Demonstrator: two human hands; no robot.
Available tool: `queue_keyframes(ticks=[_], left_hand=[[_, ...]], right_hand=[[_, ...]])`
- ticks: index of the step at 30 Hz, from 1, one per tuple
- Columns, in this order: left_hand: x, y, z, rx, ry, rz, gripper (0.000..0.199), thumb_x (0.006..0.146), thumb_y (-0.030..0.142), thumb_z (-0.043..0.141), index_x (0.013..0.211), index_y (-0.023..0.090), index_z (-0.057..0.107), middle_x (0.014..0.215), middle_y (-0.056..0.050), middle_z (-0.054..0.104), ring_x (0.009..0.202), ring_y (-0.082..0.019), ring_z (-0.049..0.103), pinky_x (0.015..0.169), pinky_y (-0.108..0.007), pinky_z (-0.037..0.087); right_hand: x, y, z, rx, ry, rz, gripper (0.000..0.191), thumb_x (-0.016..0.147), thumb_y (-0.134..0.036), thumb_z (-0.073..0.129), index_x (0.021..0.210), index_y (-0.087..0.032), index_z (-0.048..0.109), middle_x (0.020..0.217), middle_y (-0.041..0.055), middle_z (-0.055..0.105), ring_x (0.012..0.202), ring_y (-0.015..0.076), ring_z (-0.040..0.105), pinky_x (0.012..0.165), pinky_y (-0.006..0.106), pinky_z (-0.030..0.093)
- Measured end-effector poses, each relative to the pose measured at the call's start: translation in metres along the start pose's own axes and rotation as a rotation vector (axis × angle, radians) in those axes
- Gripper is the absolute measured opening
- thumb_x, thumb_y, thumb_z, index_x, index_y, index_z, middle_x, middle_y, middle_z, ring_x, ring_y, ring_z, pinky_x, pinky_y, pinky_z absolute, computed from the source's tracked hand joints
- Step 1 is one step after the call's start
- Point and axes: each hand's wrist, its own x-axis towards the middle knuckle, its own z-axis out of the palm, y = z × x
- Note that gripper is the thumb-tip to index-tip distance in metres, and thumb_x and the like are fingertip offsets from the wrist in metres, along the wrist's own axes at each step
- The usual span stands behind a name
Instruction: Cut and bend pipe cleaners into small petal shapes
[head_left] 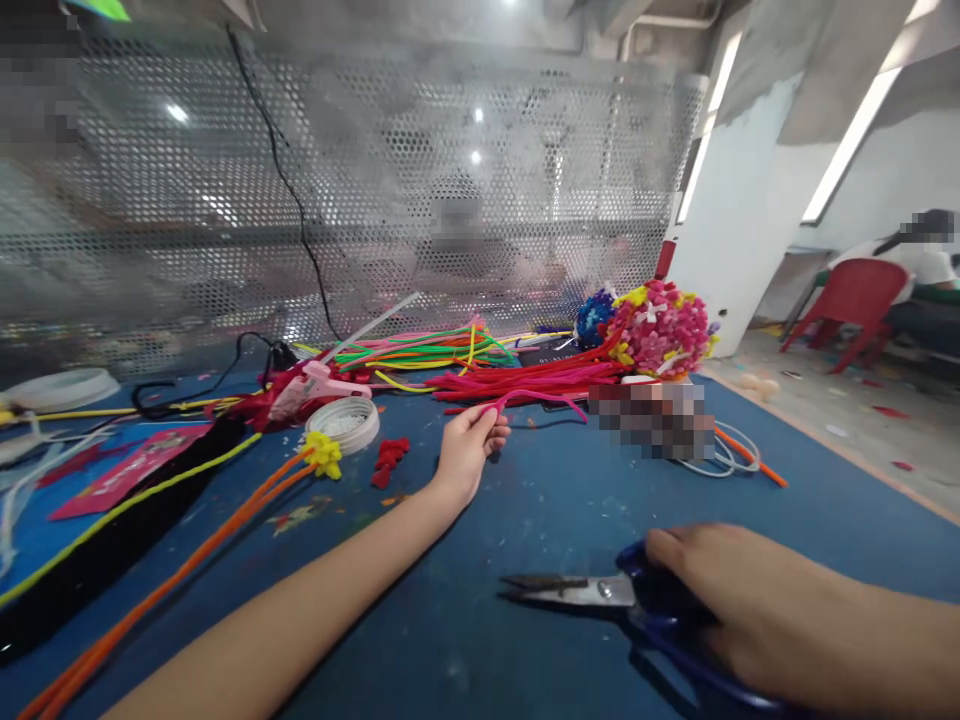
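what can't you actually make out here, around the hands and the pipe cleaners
- Head view: handles of the blue scissors are covered by the right hand, so the grip is hidden.
- Whether the left hand pinches the pink pipe cleaner fully: its fingertips curl out of sight.
- A pixelated patch hides what lies on the blue table there.
- The person behind the perforated screen is only a blur.

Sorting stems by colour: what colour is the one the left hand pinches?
Pink pipe cleaner, in the left hand; head view.

Craft workshop: pipe cleaners heaped on blue worktable; perforated metal screen.
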Motion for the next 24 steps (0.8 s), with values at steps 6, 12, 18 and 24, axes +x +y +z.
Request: queue_keyframes(ticks=[6, 12, 18, 24], left_hand=[[-0.001, 0.004, -0.001, -0.028, 0.033, 0.021, 0.018, 0.066, 0.019, 0.070, 0.076, 0.013, 0.057, 0.067, -0.004, 0.068, 0.057, -0.010, 0.063, 0.049, -0.016, 0.044], [-0.015, 0.007, 0.003, -0.054, 0.042, -0.029, 0.011, 0.069, 0.018, 0.067, 0.071, 0.011, 0.058, 0.065, -0.003, 0.067, 0.054, -0.008, 0.062, 0.045, -0.013, 0.044], [-0.034, 0.005, 0.013, -0.105, -0.012, -0.153, 0.010, 0.068, 0.017, 0.068, 0.069, 0.011, 0.059, 0.063, -0.003, 0.067, 0.053, -0.008, 0.062, 0.043, -0.012, 0.044], [-0.033, 0.002, 0.013, -0.103, -0.038, -0.174, 0.010, 0.068, 0.017, 0.069, 0.069, 0.011, 0.060, 0.063, -0.003, 0.067, 0.054, -0.008, 0.063, 0.044, -0.012, 0.045]], right_hand=[[0.020, 0.024, -0.026, 0.473, -0.095, 0.135, 0.056, 0.077, -0.067, 0.037, 0.066, -0.015, 0.055, 0.065, 0.0061, 0.060, 0.061, 0.0167, 0.057, 0.055, 0.024, 0.041], [0.054, 0.011, -0.041, 1.061, -0.347, 0.477, 0.067, 0.062, -0.085, 0.031, 0.060, -0.018, 0.036, 0.050, -0.0060, 0.036, 0.036, 0.0054, 0.037, 0.033, 0.017, 0.033], [0.075, -0.006, -0.044, 0.986, -0.347, 0.402, 0.067, 0.063, -0.085, 0.029, 0.057, -0.019, 0.034, 0.048, -0.0061, 0.032, 0.035, 0.0041, 0.032, 0.028, 0.017, 0.031], [0.083, -0.015, -0.047, 0.970, -0.345, 0.351, 0.068, 0.063, -0.086, 0.027, 0.057, -0.018, 0.036, 0.049, -0.0059, 0.032, 0.037, 0.0035, 0.030, 0.030, 0.017, 0.030]])
